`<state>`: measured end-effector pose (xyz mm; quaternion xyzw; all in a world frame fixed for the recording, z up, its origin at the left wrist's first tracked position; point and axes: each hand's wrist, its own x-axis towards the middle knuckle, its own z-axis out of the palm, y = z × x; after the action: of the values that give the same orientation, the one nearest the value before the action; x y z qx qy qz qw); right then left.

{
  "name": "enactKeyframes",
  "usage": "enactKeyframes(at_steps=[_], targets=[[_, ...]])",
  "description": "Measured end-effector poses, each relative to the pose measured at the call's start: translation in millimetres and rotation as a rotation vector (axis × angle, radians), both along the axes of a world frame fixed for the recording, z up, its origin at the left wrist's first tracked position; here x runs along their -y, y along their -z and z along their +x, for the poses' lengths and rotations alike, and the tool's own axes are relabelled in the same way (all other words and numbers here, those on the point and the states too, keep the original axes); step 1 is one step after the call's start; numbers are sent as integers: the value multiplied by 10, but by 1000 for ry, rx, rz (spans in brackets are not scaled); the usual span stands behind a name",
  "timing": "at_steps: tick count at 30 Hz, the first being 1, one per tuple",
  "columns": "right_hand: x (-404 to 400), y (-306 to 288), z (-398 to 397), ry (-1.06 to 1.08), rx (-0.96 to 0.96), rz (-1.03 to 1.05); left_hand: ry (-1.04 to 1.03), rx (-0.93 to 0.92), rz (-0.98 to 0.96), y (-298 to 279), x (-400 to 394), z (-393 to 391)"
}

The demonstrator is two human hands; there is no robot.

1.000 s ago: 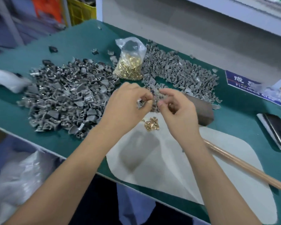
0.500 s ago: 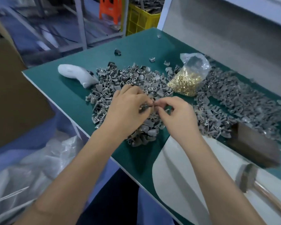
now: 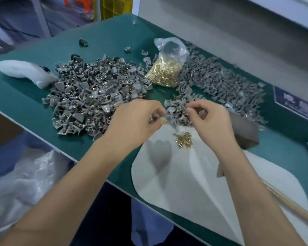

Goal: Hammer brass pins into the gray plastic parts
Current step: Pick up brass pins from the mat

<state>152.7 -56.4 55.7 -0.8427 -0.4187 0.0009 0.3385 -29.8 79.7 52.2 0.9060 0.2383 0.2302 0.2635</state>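
A gray plastic part (image 3: 172, 121) is pinched in the left hand (image 3: 135, 121), above the far edge of the white mat (image 3: 194, 183). The right hand (image 3: 210, 121) has its grip curled on something small, unclear what. Loose brass pins (image 3: 183, 142) lie between them. The mat overhangs the worktop (image 3: 34, 89) near edge.

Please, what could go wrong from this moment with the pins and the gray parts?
The loose brass pins lie on the white mat just below both hands; a wrist could scatter them. The left hand pinches a small gray part at the fingertips, so it might slip. The bag of pins looks open and could spill.
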Motion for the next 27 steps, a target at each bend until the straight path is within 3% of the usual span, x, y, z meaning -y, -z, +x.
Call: enactKeyframes(at_steps=[5,11,19,25,27], targets=[[431,127,50,37,-34,-25,-80,-233,214,200,48,87],[531,316,-69,8,-85,-13,-109,-301,291,211,60,184],[472,387,-161,-50,-127,35,-105,-307,271,151,25,225],[496,420,-145,-39,-124,81,-204,-255,334,145,45,202],[510,423,-150,-44,-122,94,-148,-188,311,134,76,239]])
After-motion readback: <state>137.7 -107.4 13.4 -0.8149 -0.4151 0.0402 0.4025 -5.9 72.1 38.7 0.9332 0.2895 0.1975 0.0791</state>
